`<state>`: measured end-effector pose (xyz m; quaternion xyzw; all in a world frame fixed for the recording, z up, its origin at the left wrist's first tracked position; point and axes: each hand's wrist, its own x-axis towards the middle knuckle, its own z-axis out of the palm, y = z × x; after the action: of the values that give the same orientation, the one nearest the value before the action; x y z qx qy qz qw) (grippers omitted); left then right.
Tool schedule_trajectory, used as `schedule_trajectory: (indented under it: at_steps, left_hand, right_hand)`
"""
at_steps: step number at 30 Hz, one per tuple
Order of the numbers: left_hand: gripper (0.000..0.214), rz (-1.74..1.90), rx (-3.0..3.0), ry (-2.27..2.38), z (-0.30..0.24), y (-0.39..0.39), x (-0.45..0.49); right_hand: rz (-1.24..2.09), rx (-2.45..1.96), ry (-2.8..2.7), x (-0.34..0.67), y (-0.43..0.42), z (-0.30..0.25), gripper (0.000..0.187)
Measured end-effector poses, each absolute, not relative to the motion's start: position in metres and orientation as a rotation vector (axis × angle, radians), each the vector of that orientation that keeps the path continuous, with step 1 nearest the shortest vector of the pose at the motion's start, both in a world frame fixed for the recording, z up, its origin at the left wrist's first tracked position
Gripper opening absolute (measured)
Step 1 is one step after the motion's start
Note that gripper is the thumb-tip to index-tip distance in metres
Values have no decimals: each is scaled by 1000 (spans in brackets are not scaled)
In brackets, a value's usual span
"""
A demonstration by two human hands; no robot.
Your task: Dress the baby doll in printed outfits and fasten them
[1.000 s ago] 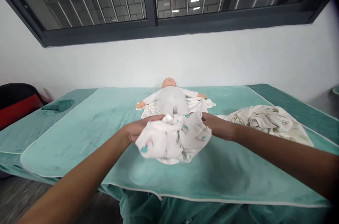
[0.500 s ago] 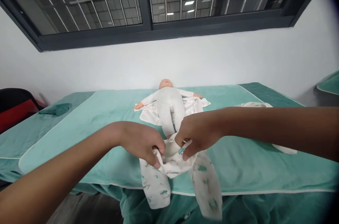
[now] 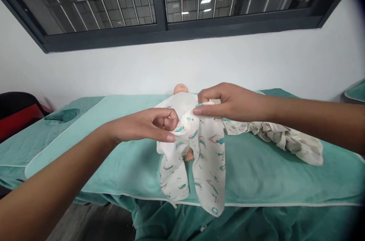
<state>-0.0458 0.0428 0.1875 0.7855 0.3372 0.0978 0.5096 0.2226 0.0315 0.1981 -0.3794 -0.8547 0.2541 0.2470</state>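
Note:
Small white baby pants (image 3: pixel 209 157) with a green print hang between my two hands, legs pointing down toward me. My left hand (image 3: pixel 151 125) pinches the waistband's left side between thumb and curled fingers. Higher up, my right hand (image 3: pixel 225 100) grips the waistband's right corner. Behind the pants a baby doll (image 3: pixel 181 100) in white lies on its back, head toward the wall. Most of its body is hidden by the pants and my hands; one foot (image 3: pixel 189 155) shows between the pant legs.
A light green padded mat (image 3: pixel 94 146) covers the bed under the doll. To the right lies a crumpled printed white cloth (image 3: pixel 279 138). A black and red chair (image 3: pixel 19 113) stands at the left. The white wall (image 3: pixel 114 70) and a barred window (image 3: pixel 165 1) are behind.
Both hands have risen, the right one more, lifting the pants and spreading them out flat in front of the doll. The waist opening no longer faces up.

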Motion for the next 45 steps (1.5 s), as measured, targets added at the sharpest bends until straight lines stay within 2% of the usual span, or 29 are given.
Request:
schedule_trajectory:
  at_steps: [6,12,15,18,21,24,28,31,35,38,40,45]
  left_hand:
    - [34,479,1701,761,170,40,-27]
    - [34,1126,1945,1126,185,57,-30]
    - [34,1383,2278,1498,179,71,-31]
    - [33,1468,2561,1773,159,82,-27]
    - [31,1380,2577,1900,137,86,-23]
    - [21,1281,2314,1825,118,87,-24]
    - [22,1312,1913,1580,91,89,-35]
    - [25,1405,1825,1503,63,87,-39]
    - [23,1383,1692,1358,19,77,-25]
    - [36,1412,1489,1249,-9,71,-4]
    - [45,1353,1393,1238,-22,73,8]
    - [50,1199,1155,1264,-29,97,27]
  right_hand:
    - [826,-905,-2020,214,28,194,50]
    - [681,-973,-1982,235,41,210,47]
    - [1014,-1122,-2077,246,56,199,35]
    - [1564,-1157,-2020,238,60,162,39]
    - [1899,-938,-1820,208,51,119,40]
    - [2011,-624,-1553,165,48,91,37]
    - [1977,-366,-1107,109,75,62,23]
    - [1934,-493,-984,83,108,31,13]
    - [1914,-658,-1011,83,133,0,24]
    - [1906,-748,-1082,105,139,2,31]
    - [1702,-866,-1239,127,147,11,36]
    - [710,-1187,-1578,185,190,12,40]
